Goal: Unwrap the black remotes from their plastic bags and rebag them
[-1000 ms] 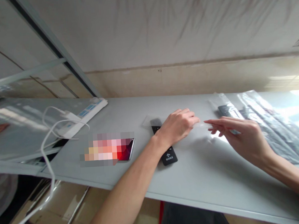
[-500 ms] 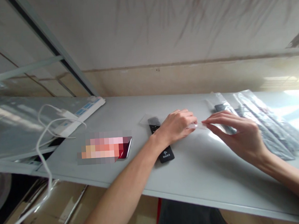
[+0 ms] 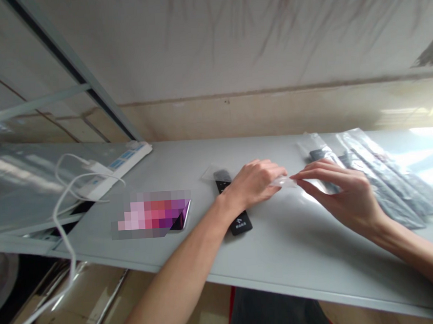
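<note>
My left hand is closed around a clear plastic bag, part of which is hidden in the fingers. Clear film also shows on the far side of this hand, over the top of a black remote control. The remote lies on the desk beneath my left wrist, its middle covered from sight. Thumb and fingertips of my right hand pinch the right end of the plastic. To the right, beside and behind that hand, lie several clear bags with dark things inside, some of which look like remotes.
A smartphone with a lit, partly blurred screen rests left of my forearm on the grey desk. Farther left are a white power strip and a white cable hanging over the front edge. A metal frame meets the desk there.
Both hands have barely moved; slightly more of the plastic shows between them. The colours on the phone's screen have shifted from red toward purple.
</note>
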`<action>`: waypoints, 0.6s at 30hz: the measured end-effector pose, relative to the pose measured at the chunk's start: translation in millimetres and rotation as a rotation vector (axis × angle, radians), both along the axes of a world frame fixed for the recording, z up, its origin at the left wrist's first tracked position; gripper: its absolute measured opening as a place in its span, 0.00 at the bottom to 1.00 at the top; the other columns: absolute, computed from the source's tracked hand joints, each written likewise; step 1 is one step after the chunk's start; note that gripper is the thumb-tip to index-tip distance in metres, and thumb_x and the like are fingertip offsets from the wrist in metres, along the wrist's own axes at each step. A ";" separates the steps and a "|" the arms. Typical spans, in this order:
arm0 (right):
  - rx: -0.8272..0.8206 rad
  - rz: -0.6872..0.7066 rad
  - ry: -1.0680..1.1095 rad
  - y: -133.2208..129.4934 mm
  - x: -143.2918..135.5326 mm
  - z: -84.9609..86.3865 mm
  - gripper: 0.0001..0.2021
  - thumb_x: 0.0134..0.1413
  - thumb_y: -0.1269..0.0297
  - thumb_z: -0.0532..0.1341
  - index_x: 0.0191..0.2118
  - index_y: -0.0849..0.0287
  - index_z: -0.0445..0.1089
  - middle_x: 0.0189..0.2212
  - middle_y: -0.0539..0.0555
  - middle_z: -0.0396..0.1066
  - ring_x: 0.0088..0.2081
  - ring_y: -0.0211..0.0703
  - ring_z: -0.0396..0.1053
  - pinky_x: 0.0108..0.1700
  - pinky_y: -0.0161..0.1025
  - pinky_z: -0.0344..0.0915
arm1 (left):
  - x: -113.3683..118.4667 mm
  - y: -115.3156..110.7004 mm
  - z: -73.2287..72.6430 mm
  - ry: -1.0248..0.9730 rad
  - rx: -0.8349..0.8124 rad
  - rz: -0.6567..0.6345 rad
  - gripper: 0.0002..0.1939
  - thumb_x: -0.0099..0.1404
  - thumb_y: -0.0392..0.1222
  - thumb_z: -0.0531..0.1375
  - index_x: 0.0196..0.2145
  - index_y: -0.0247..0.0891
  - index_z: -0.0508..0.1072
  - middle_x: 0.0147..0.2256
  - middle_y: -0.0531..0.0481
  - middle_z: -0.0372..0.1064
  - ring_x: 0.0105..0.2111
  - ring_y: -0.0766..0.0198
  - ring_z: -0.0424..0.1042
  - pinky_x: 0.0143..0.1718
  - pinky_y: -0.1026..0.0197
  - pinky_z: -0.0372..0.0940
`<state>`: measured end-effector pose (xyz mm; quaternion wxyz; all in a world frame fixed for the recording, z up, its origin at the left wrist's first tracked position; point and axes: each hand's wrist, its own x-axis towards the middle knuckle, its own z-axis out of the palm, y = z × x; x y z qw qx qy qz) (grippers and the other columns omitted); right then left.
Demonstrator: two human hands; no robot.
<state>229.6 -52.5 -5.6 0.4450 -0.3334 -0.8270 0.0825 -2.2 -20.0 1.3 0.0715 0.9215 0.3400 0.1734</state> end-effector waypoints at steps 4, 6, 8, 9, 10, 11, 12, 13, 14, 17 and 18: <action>0.027 -0.038 0.006 -0.4 0.8 -0.5 0.06 0.68 0.71 0.68 0.44 0.51 0.80 0.37 0.53 0.82 0.37 0.47 0.76 0.43 0.47 0.72 | -0.8 -0.9 0.9 0.031 0.061 0.001 0.17 0.79 0.43 0.60 0.61 0.38 0.74 0.52 0.45 0.79 0.52 0.55 0.76 0.56 0.54 0.68; 0.034 -0.062 0.019 -1.1 0.9 -0.4 0.06 0.68 0.70 0.68 0.44 0.50 0.80 0.38 0.53 0.82 0.37 0.47 0.77 0.43 0.48 0.72 | -1.0 -1.1 1.2 0.040 0.092 0.016 0.19 0.80 0.42 0.59 0.65 0.38 0.71 0.55 0.43 0.77 0.55 0.55 0.75 0.58 0.53 0.67; 0.031 -0.087 0.038 -2.0 0.7 0.3 0.06 0.68 0.69 0.68 0.44 0.50 0.81 0.38 0.53 0.81 0.37 0.48 0.77 0.42 0.48 0.73 | -1.1 -0.8 1.3 0.045 0.112 0.024 0.21 0.80 0.37 0.58 0.68 0.39 0.69 0.57 0.43 0.76 0.56 0.56 0.74 0.59 0.52 0.67; 0.030 -0.099 0.047 -2.6 0.4 0.8 0.05 0.68 0.69 0.68 0.43 0.50 0.81 0.38 0.53 0.81 0.37 0.48 0.78 0.41 0.48 0.73 | -1.2 -0.5 1.1 0.047 0.118 0.022 0.21 0.80 0.35 0.57 0.67 0.40 0.70 0.56 0.43 0.76 0.56 0.56 0.74 0.60 0.52 0.67; 0.030 -0.110 0.055 -3.2 0.1 1.5 0.05 0.68 0.68 0.68 0.43 0.49 0.81 0.37 0.54 0.81 0.37 0.48 0.78 0.40 0.48 0.73 | -1.2 0.0 0.8 0.048 0.122 0.019 0.20 0.80 0.32 0.56 0.65 0.40 0.72 0.55 0.44 0.76 0.56 0.57 0.74 0.60 0.52 0.66; 0.032 -0.118 0.062 -3.8 -0.3 2.3 0.05 0.68 0.68 0.68 0.42 0.49 0.81 0.37 0.54 0.81 0.37 0.48 0.78 0.40 0.47 0.74 | -1.3 0.5 0.3 0.046 0.126 0.014 0.19 0.79 0.31 0.55 0.61 0.40 0.75 0.54 0.44 0.77 0.55 0.57 0.74 0.60 0.53 0.66; 0.032 -0.124 0.067 -4.5 -0.6 3.1 0.04 0.68 0.68 0.68 0.42 0.49 0.81 0.38 0.54 0.81 0.37 0.48 0.78 0.39 0.47 0.74 | -1.4 1.1 -0.3 0.037 0.129 0.010 0.17 0.79 0.30 0.54 0.57 0.40 0.78 0.53 0.45 0.77 0.55 0.57 0.74 0.60 0.53 0.66; 0.029 -0.125 0.070 -5.3 -1.0 3.7 0.04 0.68 0.67 0.68 0.42 0.50 0.80 0.38 0.54 0.81 0.37 0.48 0.79 0.39 0.47 0.75 | -1.5 1.7 -1.1 0.022 0.131 0.007 0.17 0.78 0.29 0.54 0.53 0.40 0.80 0.52 0.45 0.78 0.54 0.57 0.74 0.59 0.53 0.66; 0.025 -0.123 0.071 -5.9 -1.3 4.2 0.04 0.68 0.67 0.68 0.42 0.50 0.80 0.39 0.54 0.82 0.37 0.48 0.79 0.39 0.47 0.75 | -1.6 2.2 -2.0 0.003 0.131 0.006 0.16 0.78 0.27 0.54 0.49 0.39 0.81 0.51 0.46 0.78 0.53 0.58 0.74 0.58 0.53 0.66; 0.001 -0.114 0.062 -7.4 -2.0 3.6 0.03 0.67 0.66 0.69 0.44 0.50 0.80 0.41 0.54 0.83 0.39 0.49 0.82 0.43 0.47 0.78 | -1.7 3.9 -4.5 -0.056 0.131 0.007 0.14 0.76 0.25 0.56 0.42 0.37 0.80 0.49 0.46 0.80 0.51 0.58 0.75 0.56 0.54 0.66; -0.013 -0.111 0.056 -7.6 -2.1 2.6 0.04 0.66 0.65 0.70 0.45 0.51 0.79 0.42 0.54 0.84 0.40 0.49 0.82 0.43 0.47 0.79 | -1.8 4.4 -5.0 -0.068 0.131 0.007 0.13 0.76 0.26 0.56 0.40 0.37 0.79 0.48 0.46 0.80 0.50 0.58 0.75 0.55 0.54 0.66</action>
